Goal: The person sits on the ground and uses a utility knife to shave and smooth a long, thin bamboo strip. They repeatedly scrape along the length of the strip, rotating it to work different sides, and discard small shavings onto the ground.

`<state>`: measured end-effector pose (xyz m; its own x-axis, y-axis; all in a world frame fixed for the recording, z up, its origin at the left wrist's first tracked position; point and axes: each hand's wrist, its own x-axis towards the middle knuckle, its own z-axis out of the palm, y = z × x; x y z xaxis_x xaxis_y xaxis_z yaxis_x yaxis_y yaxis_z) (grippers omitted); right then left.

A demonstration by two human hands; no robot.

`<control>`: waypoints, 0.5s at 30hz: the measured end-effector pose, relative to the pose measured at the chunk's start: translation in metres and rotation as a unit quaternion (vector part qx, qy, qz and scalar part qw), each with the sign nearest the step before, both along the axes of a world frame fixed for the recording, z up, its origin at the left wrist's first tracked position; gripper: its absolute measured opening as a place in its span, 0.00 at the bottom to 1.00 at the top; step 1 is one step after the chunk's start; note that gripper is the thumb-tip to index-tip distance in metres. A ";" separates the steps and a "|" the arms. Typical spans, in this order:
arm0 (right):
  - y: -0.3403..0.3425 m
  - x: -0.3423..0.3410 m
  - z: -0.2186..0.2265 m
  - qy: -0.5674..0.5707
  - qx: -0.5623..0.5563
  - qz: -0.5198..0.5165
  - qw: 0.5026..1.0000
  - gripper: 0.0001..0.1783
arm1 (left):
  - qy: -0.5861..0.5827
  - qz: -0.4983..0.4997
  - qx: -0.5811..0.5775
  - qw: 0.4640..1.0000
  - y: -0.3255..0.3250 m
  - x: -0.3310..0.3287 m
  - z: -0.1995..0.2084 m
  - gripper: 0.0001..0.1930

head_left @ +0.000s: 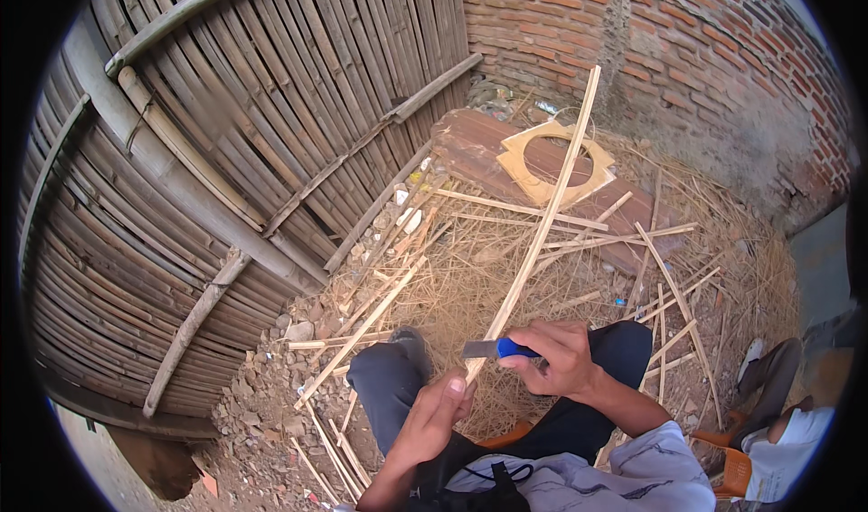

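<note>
My left hand (441, 414) is closed round the near end of a long, pale split-bamboo strip (535, 245), thumb on top. The strip slants up and away to the right, over the straw-covered ground. In my right hand (553, 356) is a knife (520, 347) with a blue handle, fingers wrapped round it. Its short, broad grey blade points left and lies across the strip, just beyond my left thumb. Whether the edge has bitten into the bamboo is too small to tell.
Several pale strips (524, 210) lie scattered over straw and rubble. Farther off, a board with a round hole (514, 161) rests on a brown panel (466, 137). A bamboo wall (298, 87) stands left, a brick wall (687, 60) behind. Another person's leg (768, 390) shows at lower right.
</note>
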<state>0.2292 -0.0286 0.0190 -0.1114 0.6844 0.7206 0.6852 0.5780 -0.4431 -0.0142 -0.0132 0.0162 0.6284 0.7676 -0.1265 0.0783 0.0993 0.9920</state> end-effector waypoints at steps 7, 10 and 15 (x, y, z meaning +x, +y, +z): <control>-0.001 -0.004 0.000 -0.017 -0.022 0.000 1.000 0.16 | -0.029 -0.029 -0.067 0.997 0.003 0.003 -0.011 0.26; 0.017 0.021 -0.012 0.042 0.043 -0.107 0.992 0.15 | -0.013 -0.041 -0.083 0.996 -0.003 -0.003 -0.015 0.27; 0.026 0.086 0.009 0.106 -0.049 -0.255 0.960 0.14 | -0.029 -0.046 -0.128 0.990 -0.014 -0.023 -0.023 0.28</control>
<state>0.3148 -0.0026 0.0284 0.3985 0.6766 0.6192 0.7562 0.1398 -0.6393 -0.0375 -0.0276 -0.0073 0.7065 0.6539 -0.2706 0.0415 0.3434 0.9383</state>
